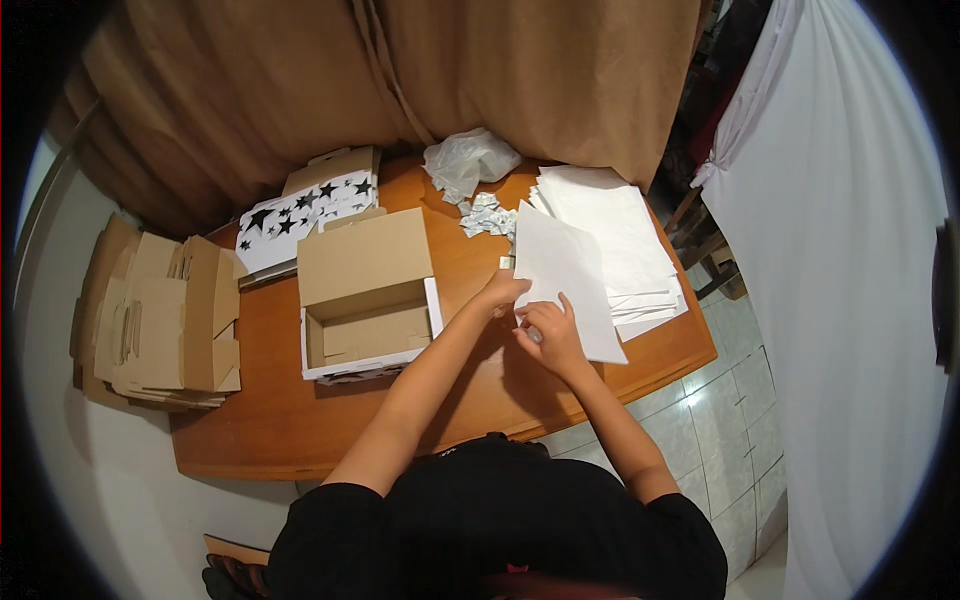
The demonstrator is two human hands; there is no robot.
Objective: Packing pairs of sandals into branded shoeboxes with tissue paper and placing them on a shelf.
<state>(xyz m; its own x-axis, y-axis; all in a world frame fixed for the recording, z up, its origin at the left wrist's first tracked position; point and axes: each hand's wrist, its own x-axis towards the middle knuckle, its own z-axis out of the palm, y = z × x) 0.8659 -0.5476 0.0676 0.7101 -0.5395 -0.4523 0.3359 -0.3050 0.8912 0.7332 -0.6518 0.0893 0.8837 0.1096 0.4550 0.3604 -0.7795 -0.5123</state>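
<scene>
A white paper sheet (570, 275) is raised at a slant over the right part of the wooden table. My left hand (503, 291) grips its left edge, with the thumb lying on the paper. My right hand (552, 335) is at the sheet's lower left corner, its fingers partly bent and apart, one pointing up. To the left of my hands stands a cardboard box (365, 262) with its lid up, white outer sides and a bare brown inside. Just beyond my left hand a small packet (507, 262) shows.
A stack of white paper (605, 225) lies at the right. Small silvery packets (487, 216) and a crumpled plastic bag (470, 160) sit at the back. Star-printed white box pieces (300, 222) lie back left, and folded brown cardboard boxes (150, 310) stand far left.
</scene>
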